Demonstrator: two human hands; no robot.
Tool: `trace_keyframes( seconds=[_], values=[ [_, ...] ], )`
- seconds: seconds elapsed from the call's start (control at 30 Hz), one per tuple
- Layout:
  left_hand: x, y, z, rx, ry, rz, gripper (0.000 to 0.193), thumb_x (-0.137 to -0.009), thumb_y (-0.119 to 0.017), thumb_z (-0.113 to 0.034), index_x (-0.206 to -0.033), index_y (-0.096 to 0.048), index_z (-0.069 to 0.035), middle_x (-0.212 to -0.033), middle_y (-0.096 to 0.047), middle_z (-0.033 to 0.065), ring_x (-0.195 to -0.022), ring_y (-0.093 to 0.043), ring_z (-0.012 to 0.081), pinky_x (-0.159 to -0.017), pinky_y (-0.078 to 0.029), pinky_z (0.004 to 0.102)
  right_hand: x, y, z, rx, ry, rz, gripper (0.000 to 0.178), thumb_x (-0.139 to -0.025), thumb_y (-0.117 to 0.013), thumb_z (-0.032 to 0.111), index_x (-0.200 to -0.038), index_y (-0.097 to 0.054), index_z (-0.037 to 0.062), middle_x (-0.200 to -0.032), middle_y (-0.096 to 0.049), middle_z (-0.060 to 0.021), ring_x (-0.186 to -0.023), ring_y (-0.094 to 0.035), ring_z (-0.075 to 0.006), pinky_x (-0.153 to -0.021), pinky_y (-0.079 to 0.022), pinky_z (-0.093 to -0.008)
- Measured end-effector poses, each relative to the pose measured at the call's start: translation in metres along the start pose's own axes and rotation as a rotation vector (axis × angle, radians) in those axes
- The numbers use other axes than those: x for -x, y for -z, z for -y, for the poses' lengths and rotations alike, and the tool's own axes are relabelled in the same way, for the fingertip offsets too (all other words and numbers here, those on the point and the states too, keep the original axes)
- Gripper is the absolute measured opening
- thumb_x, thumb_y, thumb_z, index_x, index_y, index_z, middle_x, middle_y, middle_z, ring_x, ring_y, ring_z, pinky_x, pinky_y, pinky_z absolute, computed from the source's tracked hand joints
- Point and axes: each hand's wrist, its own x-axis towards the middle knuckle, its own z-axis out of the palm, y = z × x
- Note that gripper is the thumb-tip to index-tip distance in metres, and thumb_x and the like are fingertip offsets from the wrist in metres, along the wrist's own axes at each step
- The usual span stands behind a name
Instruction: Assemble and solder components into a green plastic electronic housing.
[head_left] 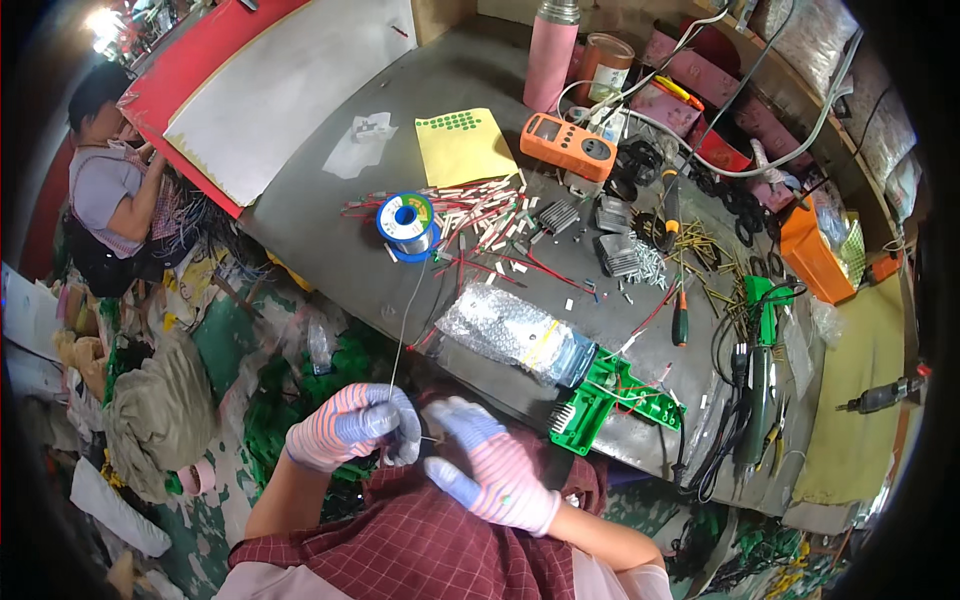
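Observation:
My left hand (352, 425), in a striped glove, is closed around a thin solder wire (405, 318) above my lap. The wire runs up to a blue-rimmed solder spool (433, 240) on the table. Its short free end pokes out toward my right hand (497, 472), also gloved, whose thumb and fingers are spread with nothing seen between them. On the table's near edge, right of my hands, rests a green plastic housing (590, 418) with red and white wires. Against it lies a bubble-wrap bag (500, 322) with a blue part at its end.
Behind the spool lie red wires with white connectors (490, 215) and a yellow sheet (465, 155). Farther right are an orange multimeter (567, 147), metal heat sinks (618, 254), screws, screwdrivers and a corded tool (760, 400). A pink flask (552, 60) stands behind. A person (115, 185) sits at far left.

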Motion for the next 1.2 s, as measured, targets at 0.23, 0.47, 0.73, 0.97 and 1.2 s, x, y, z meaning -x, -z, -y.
trace_keyframes(
  seconds=[0.23,0.47,0.73,0.97,1.2],
  values=[
    [-0.044,-0.015,-0.051,0.273,-0.464,0.083,0.033,-0.098,-0.057,-0.037,-0.083,-0.056,-0.007,-0.065,-0.052,0.0069,-0.061,-0.049,0.02,-0.057,-0.039,0.0339,0.043,0.03,0.005,-0.588,-0.304,0.106,0.026,-0.103,-0.049,0.018,-0.121,-0.063,0.0048,-0.093,-0.067,-0.0043,-0.084,-0.064,-0.0146,-0.079,-0.051,-0.0284],
    [-0.028,0.028,0.013,0.569,-0.229,-0.38,0.022,-0.096,-0.057,-0.03,-0.081,-0.056,-0.013,-0.066,-0.047,-0.0005,-0.06,-0.045,0.0157,-0.056,-0.038,0.0311,0.112,0.088,0.012,-0.378,-0.353,0.103,0.022,-0.099,-0.056,0.013,-0.113,-0.07,0.0032,-0.105,-0.073,-0.0091,-0.095,-0.07,-0.0179,-0.086,-0.053,-0.0296],
    [-0.034,-0.051,-0.002,-0.961,-0.712,-0.832,0.022,-0.094,-0.059,-0.014,-0.113,-0.058,-0.003,-0.105,-0.06,0.0121,-0.096,-0.058,0.0219,-0.087,-0.045,0.0334,0.044,0.142,0.019,0.453,0.115,0.115,0.018,-0.087,-0.066,0.017,-0.105,-0.067,0.0145,-0.057,-0.057,-0.0066,-0.049,-0.057,-0.0294,-0.045,-0.044,-0.0416],
    [-0.096,-0.111,-0.002,-0.7,-0.357,0.115,0.02,-0.092,-0.067,-0.018,-0.104,-0.061,-0.003,-0.089,-0.068,0.0119,-0.081,-0.068,0.0263,-0.073,-0.053,0.0341,0.015,0.174,0.028,0.815,0.123,0.22,0.021,-0.081,-0.068,0.017,-0.103,-0.067,0.0155,-0.059,-0.055,-0.0076,-0.049,-0.056,-0.0291,-0.047,-0.045,-0.0414],
    [-0.11,-0.097,-0.01,-0.692,-0.451,-0.054,0.014,-0.089,-0.068,-0.013,-0.097,-0.062,-0.003,-0.085,-0.067,0.0132,-0.076,-0.067,0.0297,-0.067,-0.053,0.0374,-0.023,0.209,0.009,0.508,-0.036,0.274,0.024,-0.094,-0.056,0.031,-0.095,-0.067,0.0093,-0.08,-0.066,-0.0129,-0.077,-0.063,-0.0367,-0.068,-0.051,-0.0452]
  ],
)
